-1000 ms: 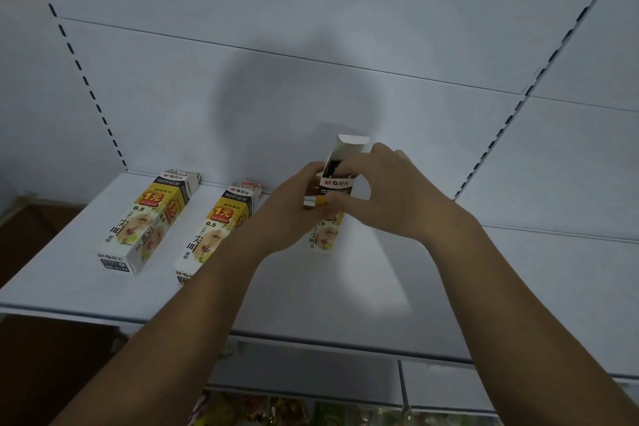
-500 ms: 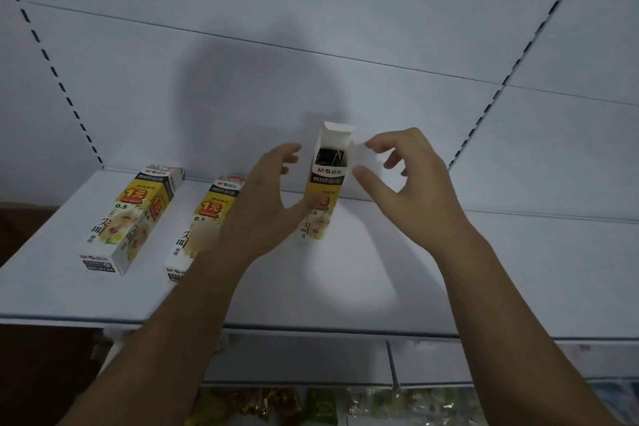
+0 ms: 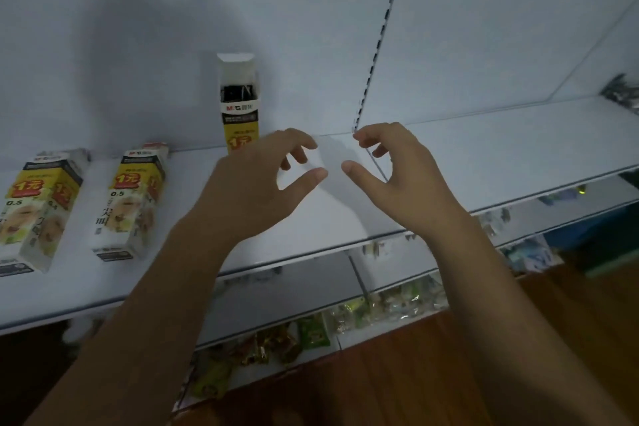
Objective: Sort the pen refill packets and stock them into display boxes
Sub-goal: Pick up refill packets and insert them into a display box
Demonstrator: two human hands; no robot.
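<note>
A yellow, black and white display box (image 3: 238,104) stands upright against the back of the white shelf (image 3: 484,156), its top flap open and dark refills showing inside. Two more boxes of the same kind lie flat to the left, one at the far left (image 3: 33,207) and one beside it (image 3: 133,197). My left hand (image 3: 256,183) hovers in front of the upright box, fingers loosely curled, holding nothing. My right hand (image 3: 397,173) hovers to its right, also empty with relaxed fingers.
A perforated upright (image 3: 375,45) divides the shelf's back panel. Dark packets (image 3: 622,92) lie at the far right of the shelf. Lower shelves hold small coloured wrapped goods (image 3: 311,332). A wooden floor (image 3: 415,373) shows below.
Both hands have let go of the upright box and drawn back and to the right. The box now stands alone against the back panel. The view has shifted right.
</note>
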